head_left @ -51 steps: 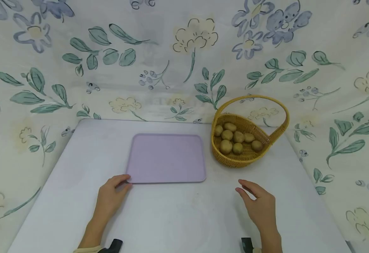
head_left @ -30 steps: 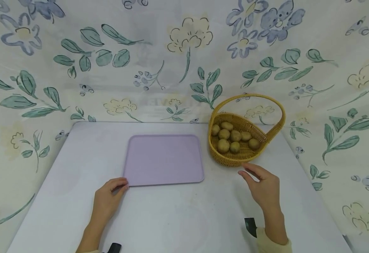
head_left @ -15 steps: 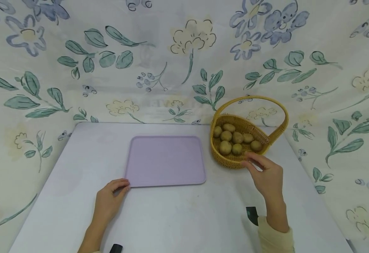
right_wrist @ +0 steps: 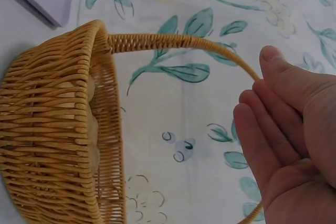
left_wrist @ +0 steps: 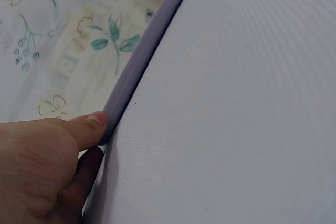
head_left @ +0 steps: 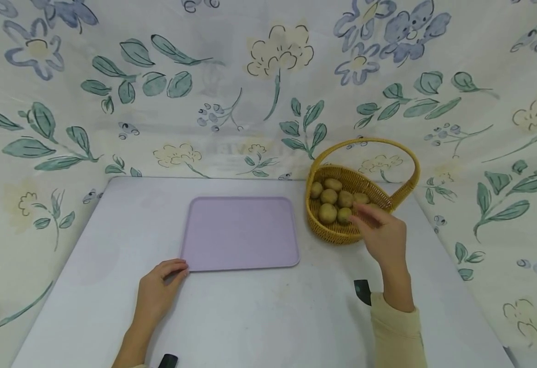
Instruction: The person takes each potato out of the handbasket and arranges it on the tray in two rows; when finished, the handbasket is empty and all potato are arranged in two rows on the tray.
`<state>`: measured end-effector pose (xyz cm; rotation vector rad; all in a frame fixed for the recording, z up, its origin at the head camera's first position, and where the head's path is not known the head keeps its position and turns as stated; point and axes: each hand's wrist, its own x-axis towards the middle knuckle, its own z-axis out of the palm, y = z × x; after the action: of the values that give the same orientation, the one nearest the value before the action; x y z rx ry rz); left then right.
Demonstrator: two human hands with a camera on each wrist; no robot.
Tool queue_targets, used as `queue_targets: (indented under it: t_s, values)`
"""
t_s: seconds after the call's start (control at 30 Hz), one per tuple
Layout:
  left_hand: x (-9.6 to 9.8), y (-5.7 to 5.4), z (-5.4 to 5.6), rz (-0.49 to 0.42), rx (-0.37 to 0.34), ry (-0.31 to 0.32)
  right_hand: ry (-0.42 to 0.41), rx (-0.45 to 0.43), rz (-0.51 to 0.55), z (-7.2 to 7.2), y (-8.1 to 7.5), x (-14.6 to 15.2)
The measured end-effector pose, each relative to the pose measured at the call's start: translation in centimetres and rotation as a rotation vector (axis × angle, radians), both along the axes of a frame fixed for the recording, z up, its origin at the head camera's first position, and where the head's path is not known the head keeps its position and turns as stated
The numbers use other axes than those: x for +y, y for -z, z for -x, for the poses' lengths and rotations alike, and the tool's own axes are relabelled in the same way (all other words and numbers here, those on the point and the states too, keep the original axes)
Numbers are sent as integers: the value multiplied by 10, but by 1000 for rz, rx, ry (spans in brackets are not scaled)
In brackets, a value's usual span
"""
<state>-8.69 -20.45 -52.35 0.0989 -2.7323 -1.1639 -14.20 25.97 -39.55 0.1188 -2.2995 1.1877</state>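
Note:
A flat lilac tray [head_left: 242, 232] lies on the white table. My left hand [head_left: 159, 290] pinches its near left corner between thumb and fingers; the left wrist view has the thumb [left_wrist: 93, 124] on the tray's rim [left_wrist: 137, 66]. A yellow wicker basket [head_left: 334, 236] with a tall arched handle stands at the back right, holding several small potatoes [head_left: 328, 213]. My right hand [head_left: 383, 235] is over the basket's near right side, covering part of the potatoes in the head view. In the right wrist view, this hand [right_wrist: 294, 124] shows loosely bent fingers holding nothing, beside the basket handle [right_wrist: 173, 41].
The white table [head_left: 259, 317] meets a floral cloth [head_left: 231, 102] hanging behind it and at both sides. A black wrist strap piece [head_left: 362, 292] sits by the right sleeve [head_left: 394, 327], and another black piece [head_left: 168, 361] by the left forearm.
My right hand has moved forward from the table in front of the basket to above its potatoes. The left hand stays at the tray corner; tray and basket keep their places.

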Motion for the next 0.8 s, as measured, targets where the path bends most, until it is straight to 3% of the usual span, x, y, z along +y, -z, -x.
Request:
queue_targets:
  t_s: [0.33,0.8]
  values:
    - [1,1,2,-8,2,-14,-22,-64,-10,26,-6,3]
    - [-1,1,1,-14,-12,-8,-17,-249,-22,51,-14,4]
